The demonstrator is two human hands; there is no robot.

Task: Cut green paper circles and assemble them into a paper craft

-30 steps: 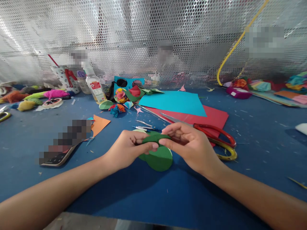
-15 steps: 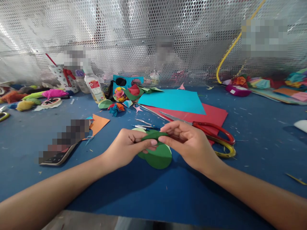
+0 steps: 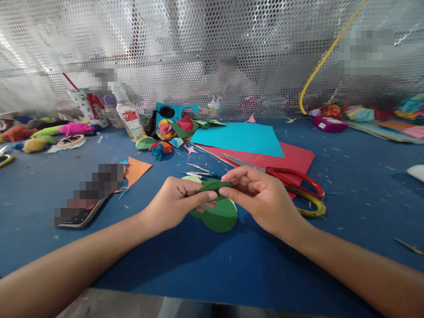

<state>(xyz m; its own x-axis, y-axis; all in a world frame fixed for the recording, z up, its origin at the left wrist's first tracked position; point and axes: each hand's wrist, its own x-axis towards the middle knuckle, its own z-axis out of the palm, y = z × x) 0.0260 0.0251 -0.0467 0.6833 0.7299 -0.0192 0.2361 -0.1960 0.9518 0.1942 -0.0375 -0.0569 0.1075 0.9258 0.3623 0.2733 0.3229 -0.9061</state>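
My left hand [image 3: 182, 201] and my right hand [image 3: 260, 196] pinch a dark green paper piece [image 3: 213, 190] between thumbs and fingers, one at each end. It looks curved or folded; its far side is hidden by my fingers. Just beneath lie several green paper circles [image 3: 221, 218] on the blue table [image 3: 212, 269], overlapping one another, with a paler green one [image 3: 192, 179] peeking out behind my left fingers. Close beyond my right hand rests a pair of scissors [image 3: 298, 179] with red and yellow handles, its blades pointing away to the left.
Behind the hands lie blue paper [image 3: 240, 137] and red paper [image 3: 303, 157]. On the left are a phone [image 3: 86, 210], orange paper [image 3: 136, 170] and a glue bottle [image 3: 130, 119]. Pens [image 3: 198, 174] and paper scraps lie mid-table. A perforated metal screen [image 3: 185, 48] stands at the back.
The green paper piece looks slightly more closed or flattened between my fingers. Both hands keep nearly the same place and grip.
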